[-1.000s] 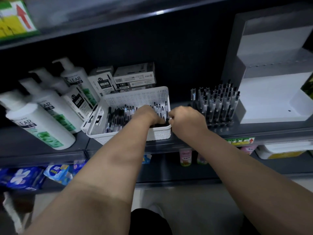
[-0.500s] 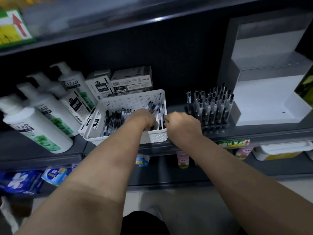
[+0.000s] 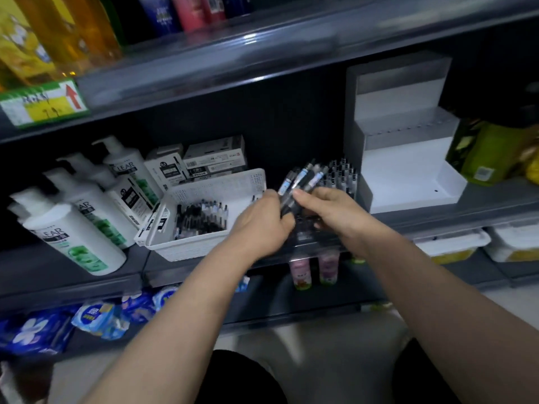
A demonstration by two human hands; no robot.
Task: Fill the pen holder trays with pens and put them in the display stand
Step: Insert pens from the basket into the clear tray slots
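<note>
A bundle of pens [image 3: 303, 182] is being gripped by 2 hands — the left hand [image 3: 262, 220] and right hand [image 3: 329, 211] both closed around it — just right of the white basket [image 3: 204, 246] of pens, in front of the pen holder tray [image 3: 341, 176]; the white display stand [image 3: 408, 170] is standing further right on the shelf.

Probably shop: stocked shelves [image 3: 262, 68], price tag [image 3: 43, 103]

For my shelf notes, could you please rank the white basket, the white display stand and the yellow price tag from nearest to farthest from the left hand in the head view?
1. white basket, just left of the left hand.
2. white display stand, to the right.
3. yellow price tag, upper left.
</note>
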